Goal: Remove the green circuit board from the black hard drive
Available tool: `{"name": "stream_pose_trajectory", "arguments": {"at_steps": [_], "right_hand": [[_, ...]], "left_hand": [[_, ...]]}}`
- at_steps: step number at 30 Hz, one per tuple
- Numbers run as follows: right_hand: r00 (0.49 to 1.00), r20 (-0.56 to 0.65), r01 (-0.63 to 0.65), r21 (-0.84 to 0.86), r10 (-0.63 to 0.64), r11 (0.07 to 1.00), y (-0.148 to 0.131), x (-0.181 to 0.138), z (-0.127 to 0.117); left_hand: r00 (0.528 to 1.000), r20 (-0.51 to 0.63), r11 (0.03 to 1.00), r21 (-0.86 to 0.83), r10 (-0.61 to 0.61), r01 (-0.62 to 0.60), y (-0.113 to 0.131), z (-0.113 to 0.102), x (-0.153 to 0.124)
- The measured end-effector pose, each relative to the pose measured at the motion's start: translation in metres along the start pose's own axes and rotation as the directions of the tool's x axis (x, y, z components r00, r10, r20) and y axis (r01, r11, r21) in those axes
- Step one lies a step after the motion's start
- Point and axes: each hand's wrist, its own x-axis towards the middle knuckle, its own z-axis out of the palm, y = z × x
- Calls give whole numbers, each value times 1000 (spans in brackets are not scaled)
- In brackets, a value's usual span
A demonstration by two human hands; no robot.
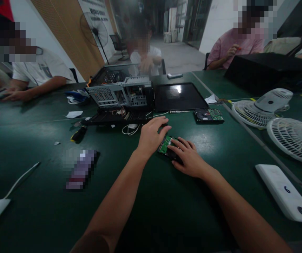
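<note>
A hard drive with a green circuit board lies on the dark green table, board side up. My left hand rests over its far left edge, fingers curled down onto it. My right hand lies on its near right side with fingers pressed on the board. Both hands cover most of the drive. A second hard drive with a green board lies farther right, and a screwdriver lies beyond my hands.
An opened computer case and its black side panel stand behind. White fan parts and a white block lie to the right. A yellow-black tool and a blurred object lie left. Several people sit around the table.
</note>
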Motion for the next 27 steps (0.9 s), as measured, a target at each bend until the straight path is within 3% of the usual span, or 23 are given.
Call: {"name": "stream_pose_trajectory", "arguments": {"at_steps": [4,11,17,27], "right_hand": [[1000,2,0,-10,0,1000,0,0,1],[1000,15,0,-15,1,1000,0,0,0],[1000,10,0,-43,0,999,1,-1,3],[1000,29,1,-56,0,998,1,-2,1]], "left_hand": [[996,-86,999,34,-18,21,1,4,0],[998,-54,998,49,36,-33,-3,4,-1],[987,-154,996,78,52,-40,-11,15,-5],[972,-188,989,-75,-142,130,-10,21,-7]]}}
